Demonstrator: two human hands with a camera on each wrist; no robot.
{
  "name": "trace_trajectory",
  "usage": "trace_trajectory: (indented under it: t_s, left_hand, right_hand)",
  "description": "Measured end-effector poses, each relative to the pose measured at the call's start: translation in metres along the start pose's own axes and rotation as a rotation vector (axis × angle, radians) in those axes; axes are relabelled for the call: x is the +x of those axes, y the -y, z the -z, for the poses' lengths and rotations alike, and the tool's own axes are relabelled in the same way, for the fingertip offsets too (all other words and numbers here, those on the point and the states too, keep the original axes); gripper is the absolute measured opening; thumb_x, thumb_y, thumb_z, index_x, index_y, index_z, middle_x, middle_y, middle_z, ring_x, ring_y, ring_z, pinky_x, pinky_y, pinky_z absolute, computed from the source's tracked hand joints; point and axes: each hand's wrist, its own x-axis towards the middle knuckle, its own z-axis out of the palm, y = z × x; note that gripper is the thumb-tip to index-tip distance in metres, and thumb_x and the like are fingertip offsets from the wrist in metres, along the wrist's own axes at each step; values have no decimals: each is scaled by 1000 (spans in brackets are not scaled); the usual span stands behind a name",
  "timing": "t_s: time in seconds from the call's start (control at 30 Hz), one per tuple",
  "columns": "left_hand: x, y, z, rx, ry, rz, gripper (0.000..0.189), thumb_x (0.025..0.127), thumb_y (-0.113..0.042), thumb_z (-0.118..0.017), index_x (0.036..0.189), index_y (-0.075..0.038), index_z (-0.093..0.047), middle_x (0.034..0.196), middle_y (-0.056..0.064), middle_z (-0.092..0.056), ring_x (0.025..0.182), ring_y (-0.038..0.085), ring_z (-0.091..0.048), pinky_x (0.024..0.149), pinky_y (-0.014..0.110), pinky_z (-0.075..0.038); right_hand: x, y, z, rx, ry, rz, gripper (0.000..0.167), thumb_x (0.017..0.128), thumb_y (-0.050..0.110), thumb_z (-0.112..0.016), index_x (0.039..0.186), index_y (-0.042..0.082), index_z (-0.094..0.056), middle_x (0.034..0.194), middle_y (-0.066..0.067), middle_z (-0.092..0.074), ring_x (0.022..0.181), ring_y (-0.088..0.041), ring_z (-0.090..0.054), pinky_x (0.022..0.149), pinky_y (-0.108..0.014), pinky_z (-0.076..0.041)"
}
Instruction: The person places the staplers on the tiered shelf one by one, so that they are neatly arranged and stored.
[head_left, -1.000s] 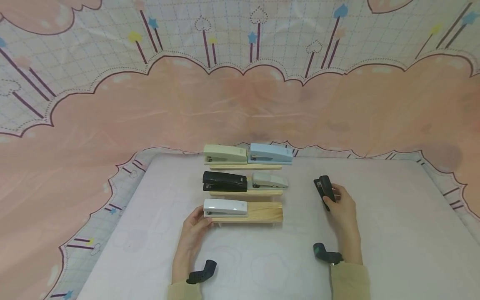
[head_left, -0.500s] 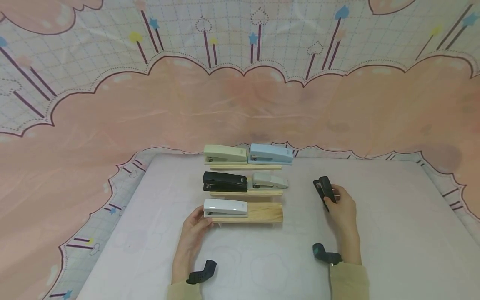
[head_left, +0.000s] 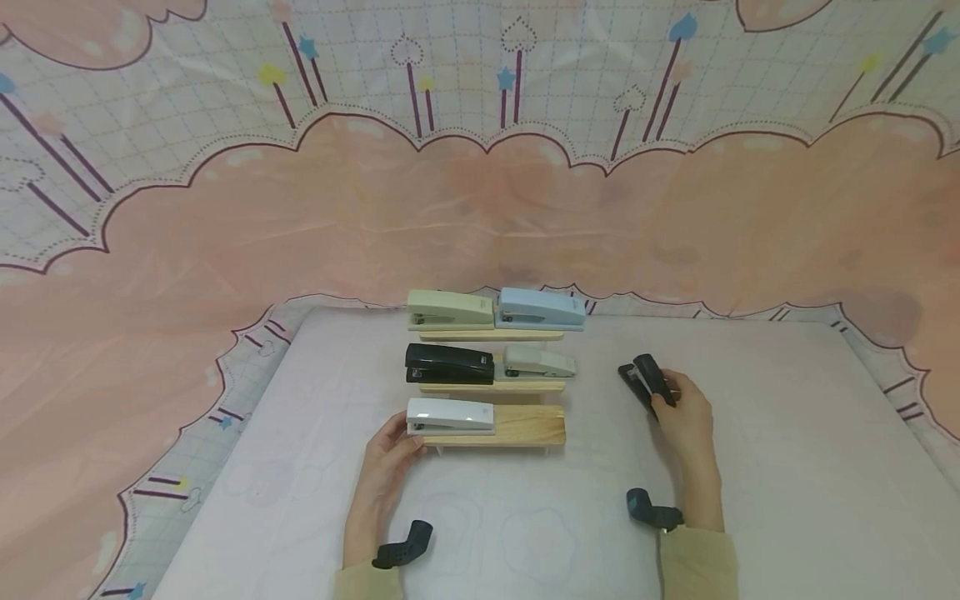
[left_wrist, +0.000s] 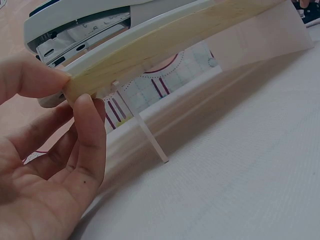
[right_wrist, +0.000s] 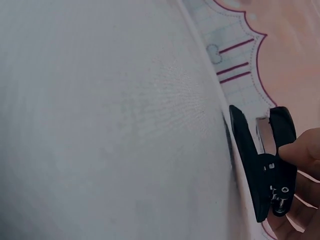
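Observation:
My left hand (head_left: pixel 390 458) pinches the left end of the front wooden shelf (head_left: pixel 531 425), thumb and fingers at the board's corner. On that shelf's left half lies a white stapler (head_left: pixel 452 414); bare wood shows on the right half. Over on the right, my right hand (head_left: pixel 686 417) grips a small black stapler (right_wrist: pixel 277 150) by its upper arm. In the right wrist view its base and upper arm stand apart at the front, and it is close over the white tabletop. The wrist view of the left hand shows clear legs (left_wrist: pixel 145 132) under the board.
Behind the front shelf, a middle board (head_left: pixel 525 387) bears a larger black stapler (head_left: pixel 450 363) and a pale grey stapler (head_left: pixel 538 362). The rear board (head_left: pixel 491 336) carries a green stapler (head_left: pixel 450 309) and a light blue one (head_left: pixel 542 308). A patterned cloth (head_left: pixel 480 200) hangs behind the table (head_left: pixel 795 467).
The small black stapler has turned slightly in my right hand, its base swinging left, and the gap between base and upper arm looks wider. My left hand stays at the shelf corner.

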Motion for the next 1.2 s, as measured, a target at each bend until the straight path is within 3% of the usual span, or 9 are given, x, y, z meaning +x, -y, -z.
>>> trace_trajectory:
  t_s: [0.7,0.9,1.0,1.2]
  left_hand:
    - [0,2,2,13,-2,-19,52,85,2,-59,135,1,-47,120,-5,-57,100,6,-60,78,17,-51]
    - [-2,-1,2,4,-4,1,52,85,2,-59,135,1,-46,121,-3,-56,100,7,-60,79,17,-51]
    - [-2,-2,2,2,-1,9,52,85,2,-59,136,1,-46,122,-2,-55,101,7,-59,79,17,-51]
    - [-2,-3,1,-2,5,9,52,85,3,-59,135,2,-46,120,-4,-55,101,7,-59,79,17,-51]
  right_hand:
    - [-8,20,24,8,7,107,44,92,-2,-47,136,-5,-45,130,-30,-52,115,-43,-50,95,-56,-40]
    - [-11,28,28,-6,-11,155,42,93,-2,-47,135,-4,-47,127,-29,-55,111,-42,-51,87,-50,-44]
    - [-12,31,30,-13,-27,175,42,92,-2,-48,134,-3,-48,124,-28,-57,109,-40,-53,82,-41,-45]
    - [-14,40,33,4,-38,208,42,91,-4,-49,133,-3,-50,124,-28,-57,109,-39,-53,83,-39,-44]
